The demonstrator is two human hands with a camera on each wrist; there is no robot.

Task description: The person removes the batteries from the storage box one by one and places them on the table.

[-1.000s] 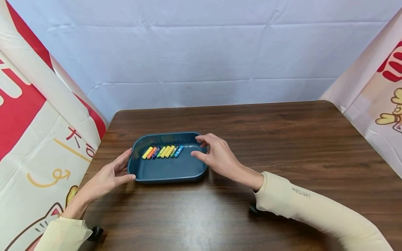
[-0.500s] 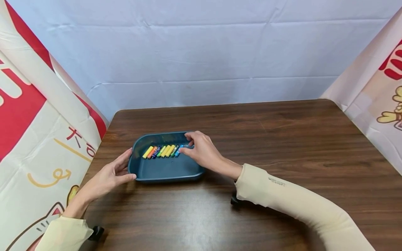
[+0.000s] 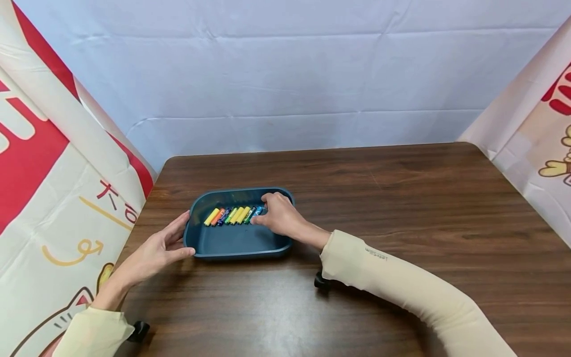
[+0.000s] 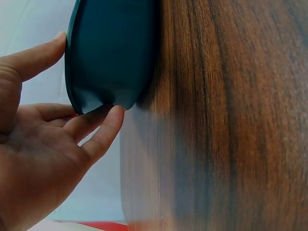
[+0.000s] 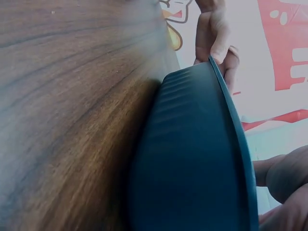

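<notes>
Since a second ago the right hand (image 3: 278, 217) has moved from the tray's right rim into the tray, and its curled fingertips now rest at the blue battery (image 3: 257, 211), the right end of the row. Whether they pinch it or only touch it cannot be told. The dark teal tray (image 3: 232, 240) sits on the left part of the brown wooden table (image 3: 401, 198), with the row of coloured batteries (image 3: 232, 215) lying side by side near its far wall. The left hand (image 3: 156, 250) has stayed at the tray's left edge, fingers relaxed and nearly straight, thumb and fingertips touching the rim.
</notes>
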